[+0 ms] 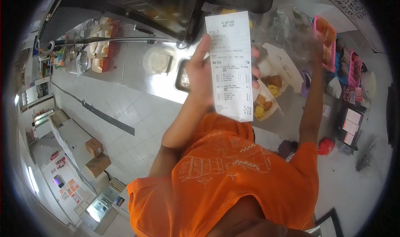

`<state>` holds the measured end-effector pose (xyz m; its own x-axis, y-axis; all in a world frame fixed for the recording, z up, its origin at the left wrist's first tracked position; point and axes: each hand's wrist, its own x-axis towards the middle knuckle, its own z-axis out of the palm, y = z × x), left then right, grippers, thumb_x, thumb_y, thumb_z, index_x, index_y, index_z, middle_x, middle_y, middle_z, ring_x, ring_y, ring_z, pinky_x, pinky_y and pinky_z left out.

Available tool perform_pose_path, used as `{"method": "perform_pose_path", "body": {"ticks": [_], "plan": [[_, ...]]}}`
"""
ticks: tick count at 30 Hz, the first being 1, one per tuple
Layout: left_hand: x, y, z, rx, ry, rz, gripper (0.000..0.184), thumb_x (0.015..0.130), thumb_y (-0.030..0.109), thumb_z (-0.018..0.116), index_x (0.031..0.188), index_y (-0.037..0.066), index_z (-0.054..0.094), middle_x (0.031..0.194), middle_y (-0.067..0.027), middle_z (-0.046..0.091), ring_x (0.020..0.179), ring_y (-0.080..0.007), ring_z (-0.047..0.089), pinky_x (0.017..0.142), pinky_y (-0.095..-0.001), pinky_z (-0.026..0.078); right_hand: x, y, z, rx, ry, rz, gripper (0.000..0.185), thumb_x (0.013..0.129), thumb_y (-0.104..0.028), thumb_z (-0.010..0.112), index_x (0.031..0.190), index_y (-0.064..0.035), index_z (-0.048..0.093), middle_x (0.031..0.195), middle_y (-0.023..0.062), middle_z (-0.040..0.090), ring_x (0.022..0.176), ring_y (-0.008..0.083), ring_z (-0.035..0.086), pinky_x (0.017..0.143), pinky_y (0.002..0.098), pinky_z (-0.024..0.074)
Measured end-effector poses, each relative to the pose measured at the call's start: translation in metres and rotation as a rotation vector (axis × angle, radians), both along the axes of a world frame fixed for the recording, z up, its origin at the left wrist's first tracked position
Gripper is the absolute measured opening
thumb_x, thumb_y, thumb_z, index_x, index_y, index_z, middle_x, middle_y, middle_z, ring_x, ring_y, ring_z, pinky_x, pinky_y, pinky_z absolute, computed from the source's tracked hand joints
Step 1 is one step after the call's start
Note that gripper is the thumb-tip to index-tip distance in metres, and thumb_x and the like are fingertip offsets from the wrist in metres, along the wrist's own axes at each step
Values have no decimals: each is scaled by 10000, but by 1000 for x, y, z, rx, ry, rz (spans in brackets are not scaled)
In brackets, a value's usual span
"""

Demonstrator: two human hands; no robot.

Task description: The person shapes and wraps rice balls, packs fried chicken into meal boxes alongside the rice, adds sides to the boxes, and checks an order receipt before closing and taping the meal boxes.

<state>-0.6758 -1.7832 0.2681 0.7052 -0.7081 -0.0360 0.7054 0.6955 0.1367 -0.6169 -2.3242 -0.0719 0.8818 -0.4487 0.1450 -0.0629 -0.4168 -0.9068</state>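
Observation:
My left hand (200,72) grips a long printed receipt (231,70), thumb along its left edge and fingertips showing at its right edge. Text facing me reads "GrabFood" at the top. Behind the receipt, open paper food boxes (265,106) hold yellow and brown pieces of food. A second open box (287,66) has its lid folded outward. My right hand (315,49) is smeared by motion beside a pink basket (325,41); its fingers cannot be made out.
A clear plastic bag (287,20) lies behind the boxes. More baskets (354,72) line the right side, near a dark-framed tablet (350,126). At left are a round white container (160,60) and a metal counter (112,76). Cardboard boxes (98,164) stand farther off.

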Motion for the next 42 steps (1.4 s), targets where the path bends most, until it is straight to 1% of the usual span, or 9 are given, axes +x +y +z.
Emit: {"method": "perform_pose_path", "body": {"ticks": [6, 9, 14, 20, 22, 24, 26, 31, 42], "plan": [[-7, 12, 5, 36, -61, 38, 721, 978, 587, 289, 1419, 24, 387, 1137, -243, 601, 908, -362, 670, 743, -497, 586, -18, 60, 115, -277, -255, 24, 403, 958, -297, 633, 1230, 0, 623, 1160, 85, 641, 1098, 179, 592, 940, 288, 448], [-10, 15, 7, 31, -58, 45, 723, 977, 589, 286, 1420, 26, 386, 1133, -239, 602, 902, -360, 671, 742, -496, 585, -49, 112, 178, 386, -69, -58, 343, 1004, -265, 556, 1203, 3, 638, 1031, 51, 634, 944, 149, 598, 874, 280, 456], [-15, 23, 6, -3, -56, 32, 742, 972, 608, 278, 1420, 27, 388, 1149, -237, 594, 915, -364, 664, 756, -503, 580, -142, 206, 247, 9, -76, 12, 249, 1011, -186, 520, 1095, -6, 670, 904, 23, 611, 833, 117, 574, 789, 263, 460], [-22, 40, 7, -110, -64, -46, 736, 976, 604, 275, 1402, 17, 403, 1180, -243, 580, 938, -377, 653, 774, -533, 570, -306, 143, 133, 50, -122, -490, 196, 973, -101, 519, 1068, -44, 681, 913, 23, 653, 825, 131, 599, 748, 264, 486], [-22, 46, 7, -89, -72, -56, 730, 980, 598, 275, 1395, 14, 409, 1185, -246, 579, 938, -383, 651, 778, -543, 567, -433, 45, -28, -869, 404, -285, 234, 987, -201, 531, 1124, -62, 661, 963, 29, 665, 817, 147, 624, 698, 293, 509], [-22, 51, 9, -107, -33, -88, 723, 983, 592, 278, 1393, 12, 409, 1190, -253, 578, 939, -390, 650, 780, -549, 564, -443, 118, -14, 412, 635, -417, 319, 991, -296, 526, 1206, -83, 630, 1052, 60, 666, 874, 188, 662, 701, 338, 539], [-22, 58, 10, -121, -15, -114, 718, 984, 586, 283, 1393, 10, 410, 1193, -259, 579, 942, -395, 649, 782, -554, 562, -435, 210, 1, 752, 566, -401, 385, 1006, -303, 498, 1298, -60, 561, 1071, 112, 687, 857, 206, 679, 711, 291, 544], [-24, 70, 13, 19, -70, -117, 757, 972, 574, 326, 1501, 36, 262, 1171, -211, 574, 891, -337, 648, 750, -485, 557, -384, 332, 26, 737, 458, -367, 530, 993, -402, 504, 1371, -32, 485, 1175, 146, 656, 947, 240, 674, 811, 335, 555], [-19, 81, -20, 77, -112, -148, 688, 947, 431, 434, 1466, -3, 307, 1166, -232, 587, 917, -343, 648, 775, -487, 556, -351, 353, 2, 617, 318, -681, 377, 955, -183, 609, 1238, 65, 575, 1092, 131, 637, 894, 195, 668, 721, 306, 597]]}}
